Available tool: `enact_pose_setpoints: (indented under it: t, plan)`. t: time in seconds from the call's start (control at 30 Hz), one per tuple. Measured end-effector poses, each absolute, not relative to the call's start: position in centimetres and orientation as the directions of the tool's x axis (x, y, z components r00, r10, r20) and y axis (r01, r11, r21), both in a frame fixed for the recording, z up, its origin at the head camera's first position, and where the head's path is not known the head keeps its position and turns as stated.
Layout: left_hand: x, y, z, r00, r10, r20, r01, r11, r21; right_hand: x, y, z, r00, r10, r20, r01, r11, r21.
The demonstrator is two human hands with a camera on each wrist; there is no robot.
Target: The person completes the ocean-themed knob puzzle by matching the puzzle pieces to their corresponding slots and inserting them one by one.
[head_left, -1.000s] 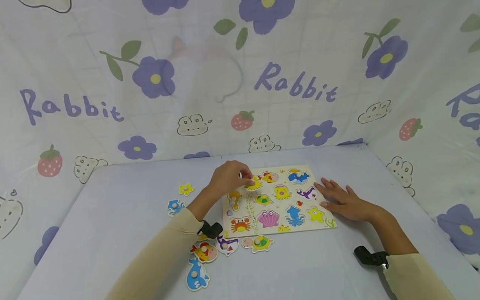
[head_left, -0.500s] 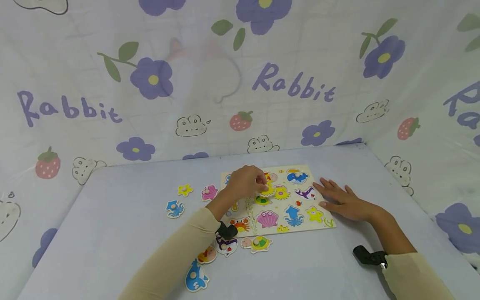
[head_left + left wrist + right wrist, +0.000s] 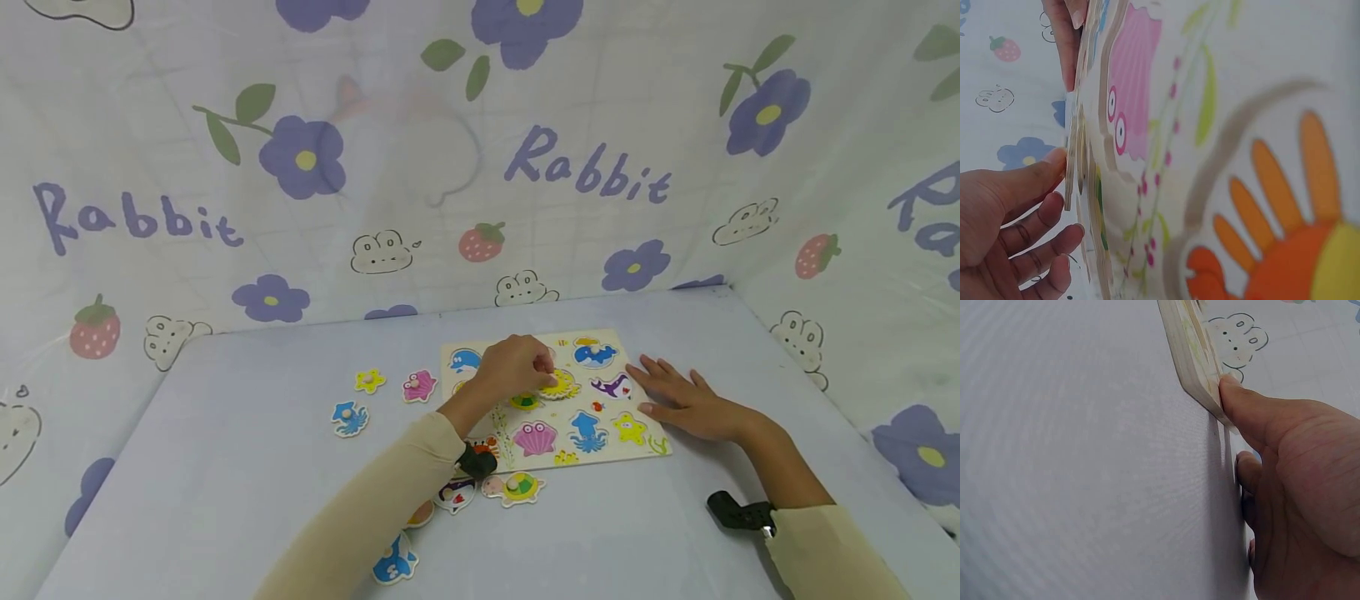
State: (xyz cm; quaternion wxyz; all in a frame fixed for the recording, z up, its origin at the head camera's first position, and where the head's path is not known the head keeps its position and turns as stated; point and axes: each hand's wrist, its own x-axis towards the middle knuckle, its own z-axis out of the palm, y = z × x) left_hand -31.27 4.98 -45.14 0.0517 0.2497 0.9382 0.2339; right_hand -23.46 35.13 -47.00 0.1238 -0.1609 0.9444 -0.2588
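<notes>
My left hand (image 3: 517, 367) pinches a yellow octopus puzzle piece (image 3: 558, 387), low above the octopus recess of the wooden sea-animal puzzle board (image 3: 609, 452). Edge-on in the left wrist view, the thin piece (image 3: 1070, 172) meets my thumb and fingertips; its knob is hidden. My right hand (image 3: 693, 404) rests beside the board's right edge with its fingers spread. In the right wrist view, its thumb (image 3: 1238, 403) touches the board's edge near a corner. A blue whale piece (image 3: 595, 356) lies in the board's top right recess.
Left of the board lie a yellow starfish (image 3: 370, 381), a pink shell (image 3: 418, 386) and a blue squid (image 3: 350, 418). In front are a turtle (image 3: 513, 488), a purple-and-white whale (image 3: 456, 495) and a blue piece (image 3: 395, 560). My left sleeve partly covers several. A patterned curtain (image 3: 420, 167) hangs behind.
My left hand has carried the octopus piece rightward across the board, from its upper left part to the octopus recess. The right hand has stayed in place.
</notes>
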Motion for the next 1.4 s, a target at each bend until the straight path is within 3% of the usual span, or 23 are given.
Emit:
enact_pose_setpoints:
  t: [1.4]
  plan:
    - [-31.0,7.0,-44.6,-0.875,0.480,-0.061,0.416,0.811,0.411,-23.4,35.3,-46.8,-0.912,-0.379,-0.155,-0.246,0.811,-0.531]
